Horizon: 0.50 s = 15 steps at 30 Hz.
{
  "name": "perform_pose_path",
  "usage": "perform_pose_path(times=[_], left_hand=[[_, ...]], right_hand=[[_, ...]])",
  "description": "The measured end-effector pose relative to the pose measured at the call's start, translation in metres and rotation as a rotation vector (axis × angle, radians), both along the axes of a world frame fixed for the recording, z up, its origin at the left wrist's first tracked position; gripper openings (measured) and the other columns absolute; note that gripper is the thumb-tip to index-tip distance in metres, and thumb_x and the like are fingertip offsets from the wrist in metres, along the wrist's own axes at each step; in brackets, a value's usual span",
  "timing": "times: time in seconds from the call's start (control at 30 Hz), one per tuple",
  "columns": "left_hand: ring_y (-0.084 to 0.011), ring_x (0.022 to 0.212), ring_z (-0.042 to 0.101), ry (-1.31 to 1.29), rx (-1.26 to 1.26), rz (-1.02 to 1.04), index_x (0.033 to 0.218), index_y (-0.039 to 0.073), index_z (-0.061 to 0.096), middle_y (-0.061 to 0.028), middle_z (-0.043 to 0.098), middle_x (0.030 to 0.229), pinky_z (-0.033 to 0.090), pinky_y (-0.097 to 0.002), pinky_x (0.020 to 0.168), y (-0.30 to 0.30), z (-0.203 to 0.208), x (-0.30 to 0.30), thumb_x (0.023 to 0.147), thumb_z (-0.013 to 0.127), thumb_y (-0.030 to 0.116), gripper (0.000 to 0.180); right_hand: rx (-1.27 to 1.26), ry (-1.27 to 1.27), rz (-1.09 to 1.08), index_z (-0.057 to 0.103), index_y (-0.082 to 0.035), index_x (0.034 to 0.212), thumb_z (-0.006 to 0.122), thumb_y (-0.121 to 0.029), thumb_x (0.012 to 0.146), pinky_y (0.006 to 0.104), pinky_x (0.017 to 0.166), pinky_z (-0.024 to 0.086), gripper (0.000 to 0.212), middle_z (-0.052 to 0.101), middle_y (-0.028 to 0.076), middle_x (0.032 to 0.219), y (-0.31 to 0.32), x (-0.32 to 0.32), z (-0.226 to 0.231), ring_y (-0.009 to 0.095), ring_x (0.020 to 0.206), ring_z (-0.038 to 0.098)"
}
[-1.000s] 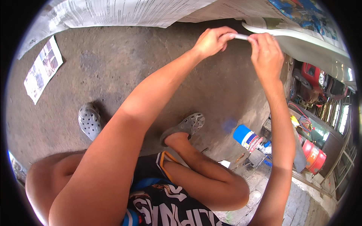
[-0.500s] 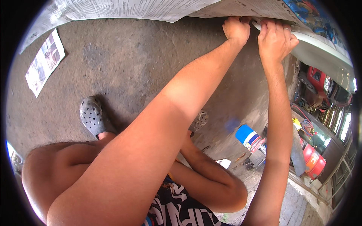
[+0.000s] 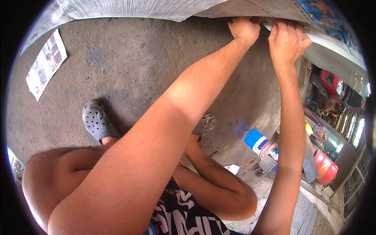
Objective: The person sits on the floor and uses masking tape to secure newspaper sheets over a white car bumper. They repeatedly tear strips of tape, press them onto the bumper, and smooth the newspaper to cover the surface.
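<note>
Newspaper sheets (image 3: 156,11) hang along the far edge, over what looks like a car body. At their lower edge, right of centre, my left hand (image 3: 246,29) is closed, its fingertips tucked under the paper and partly hidden. Just to its right, my right hand (image 3: 288,41) has its fingers bent over the paper's edge, where a white curved panel (image 3: 333,50) begins. A small gap separates the two hands. Blue patterned paper (image 3: 319,13) covers the panel further right.
A loose printed sheet (image 3: 47,64) lies on the concrete floor at left. My feet are in grey clogs (image 3: 94,117). On the right stand a blue-and-white can (image 3: 255,140) and a red cylindrical container (image 3: 326,169). A red vehicle (image 3: 329,88) is beyond.
My left hand has shifted very slightly to the left along the paper's edge. My right hand stays at nearly the same spot.
</note>
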<state>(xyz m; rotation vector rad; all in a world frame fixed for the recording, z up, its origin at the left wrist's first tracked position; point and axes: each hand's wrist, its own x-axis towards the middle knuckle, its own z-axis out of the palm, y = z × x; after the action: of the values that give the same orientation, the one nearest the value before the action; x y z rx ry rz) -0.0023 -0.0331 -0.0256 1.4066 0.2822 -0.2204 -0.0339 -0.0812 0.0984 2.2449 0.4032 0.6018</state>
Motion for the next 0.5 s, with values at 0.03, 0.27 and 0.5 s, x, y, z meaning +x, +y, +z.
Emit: perform_pose_path(times=[0.03, 0.27, 0.5], left_hand=[[-0.0274, 0.119, 0.061, -0.006, -0.022, -0.007, 0.113, 0.013, 0.076, -0.0079, 0.072, 0.119, 0.036, -0.0453, 0.104, 0.001, 0.001, 0.0, 0.092, 0.072, 0.03, 0.027], [-0.0271, 0.119, 0.06, -0.023, 0.05, -0.068, 0.123, 0.013, 0.071, -0.0082, 0.071, 0.12, 0.036, -0.0454, 0.103, -0.001, 0.002, 0.002, 0.096, 0.063, 0.032, 0.034], [-0.0257, 0.117, 0.061, -0.106, 0.142, 0.035, 0.125, 0.015, 0.07, -0.006, 0.07, 0.123, 0.037, -0.0455, 0.102, -0.018, -0.002, 0.003, 0.094, 0.064, 0.032, 0.036]], right_hand=[[-0.002, 0.007, 0.0, 0.076, -0.02, 0.088, 0.081, -0.026, 0.079, 0.0427, 0.083, 0.035, 0.012, 0.072, -0.003, 0.085, 0.001, 0.0, 0.001, 0.022, 0.093, 0.064], [-0.046, -0.067, -0.01, 0.074, -0.02, 0.092, 0.082, -0.028, 0.078, 0.0432, 0.085, 0.037, 0.018, 0.072, -0.003, 0.085, 0.004, 0.002, 0.0, 0.022, 0.093, 0.065], [-0.046, -0.063, -0.023, 0.073, -0.022, 0.09, 0.083, -0.028, 0.076, 0.0423, 0.083, 0.037, 0.018, 0.072, -0.005, 0.078, -0.003, 0.004, -0.001, 0.021, 0.088, 0.063]])
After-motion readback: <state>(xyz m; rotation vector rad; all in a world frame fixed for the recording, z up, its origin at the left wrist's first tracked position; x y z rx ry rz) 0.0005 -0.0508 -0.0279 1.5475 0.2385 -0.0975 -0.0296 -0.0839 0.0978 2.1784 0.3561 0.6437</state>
